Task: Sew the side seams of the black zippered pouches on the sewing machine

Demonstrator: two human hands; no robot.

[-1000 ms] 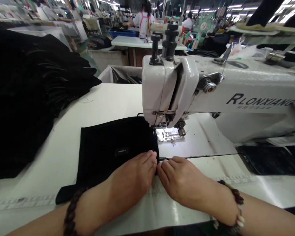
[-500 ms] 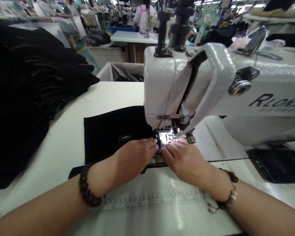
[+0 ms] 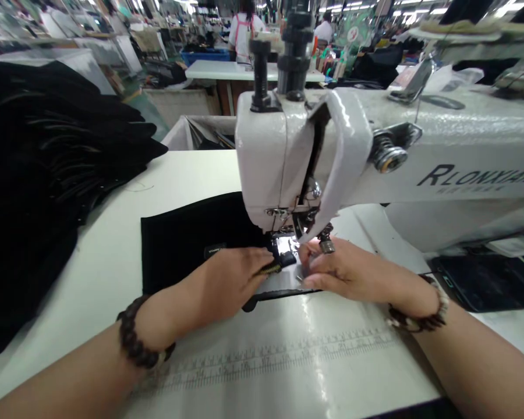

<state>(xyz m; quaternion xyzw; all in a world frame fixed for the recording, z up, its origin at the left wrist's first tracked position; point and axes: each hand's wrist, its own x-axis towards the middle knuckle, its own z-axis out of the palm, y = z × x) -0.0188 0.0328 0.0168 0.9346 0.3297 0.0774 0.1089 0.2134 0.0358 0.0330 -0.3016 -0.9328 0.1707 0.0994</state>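
Note:
A black fabric piece (image 3: 174, 241) with a small dark label (image 3: 213, 250) lies flat on the sewing table, its right end under the sewing machine (image 3: 266, 157). Closed over its near right edge, my left hand (image 3: 220, 282) has fingers and thumb at a short strip with yellowish teeth (image 3: 269, 268), like a zipper end. My right hand (image 3: 347, 267) is just right of the presser foot (image 3: 287, 256), fingers curled together. A small shiny bit shows at its fingertips; what it holds, I cannot make out. The needle is hidden behind the machine's guard.
A tall stack of black fabric pieces (image 3: 61, 157) is at the left. A printed ruler scale (image 3: 266, 361) runs along the table's front. A dark phone (image 3: 484, 282) lies at the right. Behind the table stands a bin (image 3: 181, 134); people work farther back.
My right hand has drawn away from the left, shifting right, and its fingers have curled in beside the presser foot. My left hand stays on the black fabric. The whole view has shifted slightly.

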